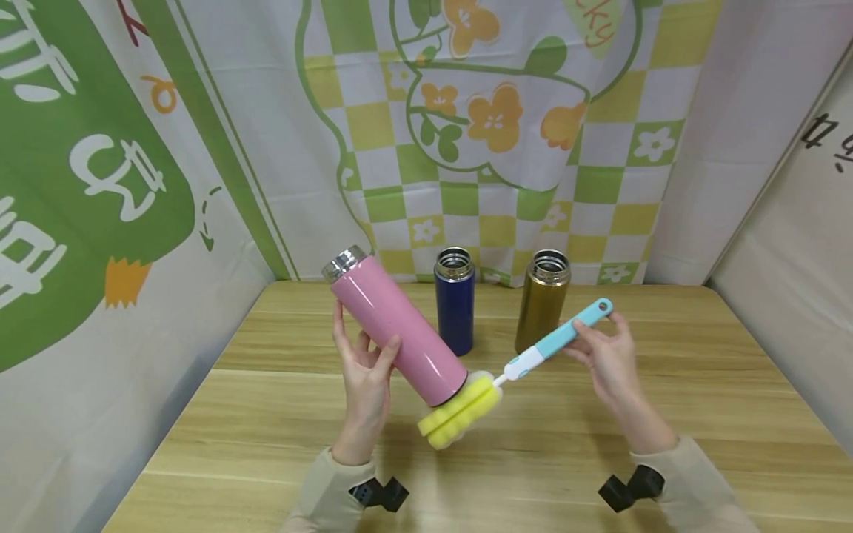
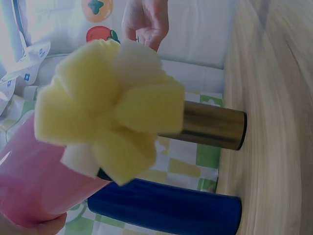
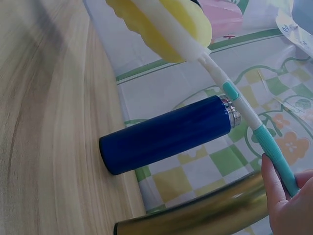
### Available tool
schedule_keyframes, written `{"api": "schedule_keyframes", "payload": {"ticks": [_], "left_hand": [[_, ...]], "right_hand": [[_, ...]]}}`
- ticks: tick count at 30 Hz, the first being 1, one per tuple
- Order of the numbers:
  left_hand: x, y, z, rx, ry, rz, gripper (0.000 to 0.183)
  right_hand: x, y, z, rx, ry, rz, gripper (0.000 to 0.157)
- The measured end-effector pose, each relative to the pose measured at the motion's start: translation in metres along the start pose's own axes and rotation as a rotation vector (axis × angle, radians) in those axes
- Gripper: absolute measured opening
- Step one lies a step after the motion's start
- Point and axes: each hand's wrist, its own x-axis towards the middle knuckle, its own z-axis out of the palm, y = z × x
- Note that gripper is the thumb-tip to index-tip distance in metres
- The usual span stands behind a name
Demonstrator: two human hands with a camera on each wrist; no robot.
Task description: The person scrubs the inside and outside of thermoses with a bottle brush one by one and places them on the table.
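Pink flask [image 1: 403, 329] tilts, gripped by the left hand [image 1: 365, 377]; the right hand [image 1: 609, 360] pinches the brush [image 1: 556, 340], its yellow sponge [image 1: 461, 411] at the flask's lower end.

A gap runs between the upright blue bottle [image 1: 456, 314] and gold bottle [image 1: 545, 303], with the curtain [image 1: 460, 200] behind. The tilted pink bottle [image 1: 403, 333] and slanting brush [image 1: 525, 363] obstruct the front approach; bare tabletop [image 1: 706, 370] leaves room rightward.

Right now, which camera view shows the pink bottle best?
The head view, because the pink bottle shows there from neck to base. The left wrist shows part, behind the sponge; the right wrist, a small piece.
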Motion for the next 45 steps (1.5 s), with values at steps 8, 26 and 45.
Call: {"api": "schedule_keyframes", "payload": {"ticks": [8,26,45], "left_hand": [[0.0,-0.001,-0.005,0.05,0.008,0.002,0.089],[-0.002,0.003,-0.009,0.007,0.008,-0.031,0.087],[-0.002,0.003,0.0,0.005,-0.004,-0.006,0.088]], "right_hand": [[0.001,-0.011,-0.009,0.079,0.037,0.01,0.039],[0.048,0.019,-0.084,0.089,0.031,-0.086,0.061],[0.004,0.002,0.001,-0.039,0.115,0.077,0.046]]}}
